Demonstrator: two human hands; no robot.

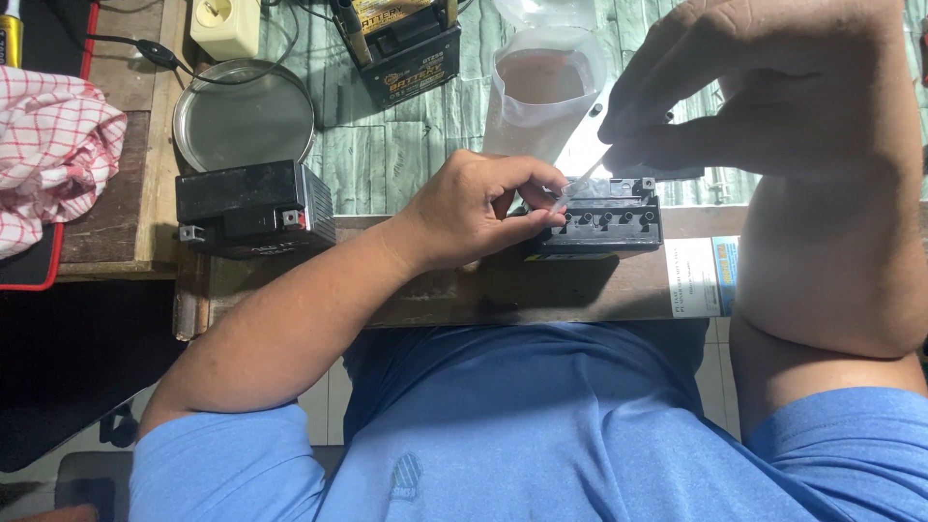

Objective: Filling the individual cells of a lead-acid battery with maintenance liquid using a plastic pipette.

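A small black battery (607,224) with a row of open filler holes on top stands on a wooden board (503,290). My left hand (474,208) rests against its left end, fingers pinching the lower tip of a thin clear tube (578,182). My right hand (735,87) is raised above the battery, fingertips closed on the tube's upper end. The tube slants from my right fingers down toward the leftmost holes.
A second black battery (253,208) sits at the left, with a round metal tin (244,116) behind it. A clear plastic jug (543,92), another battery with a yellow label (401,43), a cream socket block (224,24) and a red-checked cloth (48,145) lie farther back.
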